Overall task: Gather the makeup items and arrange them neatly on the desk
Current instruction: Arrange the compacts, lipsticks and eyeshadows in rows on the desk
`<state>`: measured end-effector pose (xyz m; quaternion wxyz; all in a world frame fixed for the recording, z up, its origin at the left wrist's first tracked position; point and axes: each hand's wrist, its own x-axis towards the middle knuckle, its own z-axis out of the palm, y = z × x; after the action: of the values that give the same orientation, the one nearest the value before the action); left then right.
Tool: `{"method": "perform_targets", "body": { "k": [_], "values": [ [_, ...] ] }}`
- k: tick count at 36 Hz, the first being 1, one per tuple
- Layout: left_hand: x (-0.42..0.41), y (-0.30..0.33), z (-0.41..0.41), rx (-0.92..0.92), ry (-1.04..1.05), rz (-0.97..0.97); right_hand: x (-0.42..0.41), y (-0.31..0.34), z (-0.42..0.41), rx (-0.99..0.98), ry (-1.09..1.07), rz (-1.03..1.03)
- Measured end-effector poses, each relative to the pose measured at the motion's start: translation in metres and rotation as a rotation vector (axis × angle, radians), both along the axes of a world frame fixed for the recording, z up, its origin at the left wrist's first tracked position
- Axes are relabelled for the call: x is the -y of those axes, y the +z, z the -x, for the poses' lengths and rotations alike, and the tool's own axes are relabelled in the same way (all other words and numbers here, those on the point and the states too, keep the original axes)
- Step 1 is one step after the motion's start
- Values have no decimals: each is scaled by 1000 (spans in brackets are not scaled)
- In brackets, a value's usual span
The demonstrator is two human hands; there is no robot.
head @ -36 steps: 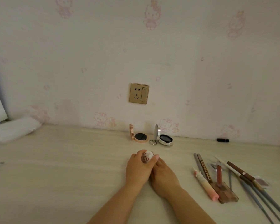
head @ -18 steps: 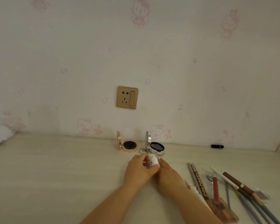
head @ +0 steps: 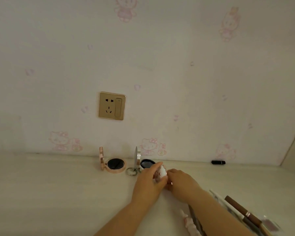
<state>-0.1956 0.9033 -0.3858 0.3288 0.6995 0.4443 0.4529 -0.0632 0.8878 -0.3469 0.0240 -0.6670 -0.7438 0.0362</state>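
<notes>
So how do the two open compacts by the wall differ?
The rose-gold compact sits left, in full view, its base rim pink-gold; the silver compact sits right, partly hidden by the left hand, with a key ring at its front. Both stand open, lids upright, dark inserts showing, on the desk.

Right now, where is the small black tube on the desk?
In the head view, the black tube lies far right on the desk, against the wall, apart from the silver compact.
</notes>
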Motion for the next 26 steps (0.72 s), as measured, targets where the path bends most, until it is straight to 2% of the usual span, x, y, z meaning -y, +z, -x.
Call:
{"method": "perform_targets", "body": {
  "k": [7, 15, 17, 20, 26],
  "values": [
    [-8, -3, -16, -160, 93, -152, -13, -3, -13, -38, 29, -36],
    [-23, -3, -28, -343, 89, -274, -28, 0, -24, -43, 52, -55],
    [-25, -1, -28, -450, 170, -323, -32, -2, -26, -33, 52, -57],
    [-26, 6, -29, -598, 297, -498, -38, -5, -29, -23, 50, -73],
    [-38, 7, -35, -699, 404, -602, -50, -11, -34, -55, 58, -105]
  ]
}}
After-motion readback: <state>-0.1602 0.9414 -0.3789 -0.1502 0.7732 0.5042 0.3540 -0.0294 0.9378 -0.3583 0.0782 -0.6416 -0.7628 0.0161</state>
